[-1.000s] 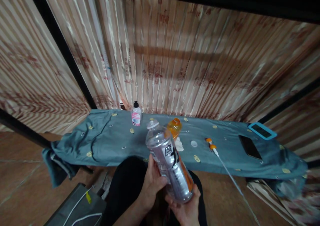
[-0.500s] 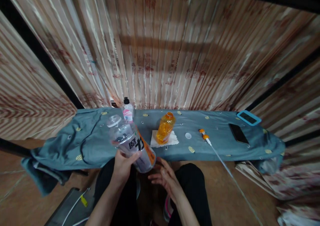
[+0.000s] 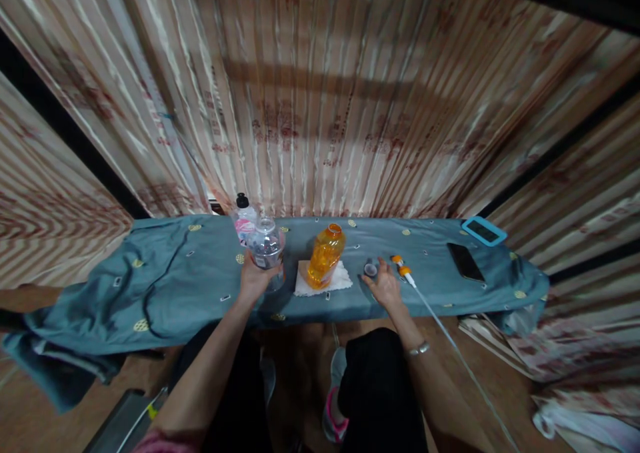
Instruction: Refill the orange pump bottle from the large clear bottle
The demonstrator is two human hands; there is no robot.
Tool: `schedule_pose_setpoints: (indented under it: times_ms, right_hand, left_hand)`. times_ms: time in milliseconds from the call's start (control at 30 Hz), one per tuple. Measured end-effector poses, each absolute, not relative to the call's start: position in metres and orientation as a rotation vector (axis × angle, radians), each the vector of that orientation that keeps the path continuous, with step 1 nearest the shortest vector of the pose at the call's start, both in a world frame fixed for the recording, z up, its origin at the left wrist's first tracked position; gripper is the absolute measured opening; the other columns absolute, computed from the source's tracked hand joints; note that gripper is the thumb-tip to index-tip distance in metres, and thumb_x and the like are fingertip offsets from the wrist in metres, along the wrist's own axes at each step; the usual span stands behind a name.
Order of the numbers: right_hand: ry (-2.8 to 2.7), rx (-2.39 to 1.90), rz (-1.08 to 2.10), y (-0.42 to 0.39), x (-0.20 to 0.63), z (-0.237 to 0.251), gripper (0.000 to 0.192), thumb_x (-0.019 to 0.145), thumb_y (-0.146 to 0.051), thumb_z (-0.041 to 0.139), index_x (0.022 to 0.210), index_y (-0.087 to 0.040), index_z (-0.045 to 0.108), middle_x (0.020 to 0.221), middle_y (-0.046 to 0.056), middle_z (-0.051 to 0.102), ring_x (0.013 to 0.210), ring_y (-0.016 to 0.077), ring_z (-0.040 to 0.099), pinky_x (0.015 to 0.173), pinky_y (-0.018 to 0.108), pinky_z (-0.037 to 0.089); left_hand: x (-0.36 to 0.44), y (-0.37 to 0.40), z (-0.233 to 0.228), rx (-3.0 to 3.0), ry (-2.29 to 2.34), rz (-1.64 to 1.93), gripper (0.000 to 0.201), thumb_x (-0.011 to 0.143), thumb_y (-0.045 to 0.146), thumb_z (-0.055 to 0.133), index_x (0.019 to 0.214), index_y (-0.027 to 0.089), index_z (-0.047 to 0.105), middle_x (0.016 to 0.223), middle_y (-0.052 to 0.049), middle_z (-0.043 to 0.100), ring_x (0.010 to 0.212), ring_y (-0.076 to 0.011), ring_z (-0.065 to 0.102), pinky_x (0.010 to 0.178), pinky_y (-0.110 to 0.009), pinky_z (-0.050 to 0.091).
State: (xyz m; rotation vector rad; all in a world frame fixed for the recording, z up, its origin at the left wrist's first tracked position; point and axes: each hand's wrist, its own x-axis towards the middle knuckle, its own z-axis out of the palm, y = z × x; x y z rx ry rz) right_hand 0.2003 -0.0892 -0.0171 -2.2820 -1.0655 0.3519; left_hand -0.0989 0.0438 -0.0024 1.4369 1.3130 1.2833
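Note:
My left hand grips a clear plastic bottle with a printed label, standing it on the blue-grey cloth that covers the low table. Right of it an orange bottle without a cap stands on a white tissue. My right hand rests on the cloth, its fingers touching a small white cap. Just beyond that hand lies a tool with an orange handle and a thin white rod.
A small white bottle with a black cap stands behind the clear one. A black phone and a device in a blue case lie at the table's right end. Striped curtains hang behind. A grey bag sits on the floor.
The clear bottle went from my lap, held in both hands, up onto the table in my left hand alone. My right hand let go and reached forward to the white cap.

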Motion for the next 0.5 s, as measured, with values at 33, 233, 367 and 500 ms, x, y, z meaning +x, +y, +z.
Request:
schedule_pose_setpoints:
  times_ms: [33, 233, 367, 500]
  right_hand:
    - [-1.09, -2.339, 0.327, -0.083, 0.203, -0.019, 0.042, 0.088, -0.031, 0.062, 0.127, -0.021, 0.05, 0.134, 0.01, 0.051, 0.114, 0.0291, 0.055, 0.092, 0.053, 0.046]
    - [-1.277, -2.488, 0.347, -0.066, 0.213, -0.028, 0.031, 0.09, -0.03, 0.06, 0.119, -0.019, 0.056, 0.123, 0.008, 0.059, 0.104, 0.0247, 0.061, 0.086, 0.047, 0.051]
    - [-1.364, -2.432, 0.421, -0.077, 0.213, -0.021, 0.027, 0.09, -0.03, 0.06, 0.114, -0.019, 0.058, 0.118, 0.007, 0.062, 0.099, 0.0228, 0.063, 0.083, 0.044, 0.053]
    - [-1.484, -2.176, 0.546, -0.108, 0.18, -0.001, 0.024, 0.09, -0.03, 0.06, 0.11, -0.016, 0.06, 0.102, 0.004, 0.067, 0.083, 0.0186, 0.067, 0.073, 0.039, 0.057]
  left_hand:
    - [-0.099, 0.044, -0.007, 1.467, 1.323, 1.259, 0.065, 0.046, 0.026, 0.08, 0.105, 0.018, 0.053, 0.101, -0.006, 0.068, 0.093, -0.0238, 0.065, 0.085, -0.037, 0.05]
    - [-0.099, 0.037, -0.009, 1.53, 1.385, 1.231, 0.064, 0.047, 0.027, 0.081, 0.103, 0.019, 0.05, 0.096, -0.004, 0.067, 0.087, -0.0235, 0.066, 0.078, -0.035, 0.051]
    - [-0.097, 0.032, -0.001, 1.521, 1.408, 1.213, 0.064, 0.047, 0.023, 0.08, 0.102, 0.02, 0.048, 0.095, -0.003, 0.067, 0.088, -0.0244, 0.066, 0.076, -0.033, 0.051]
    - [-0.095, 0.03, 0.002, 1.525, 1.422, 1.174, 0.067, 0.048, 0.022, 0.08, 0.106, 0.02, 0.047, 0.096, -0.005, 0.068, 0.088, -0.0259, 0.066, 0.076, -0.035, 0.051]
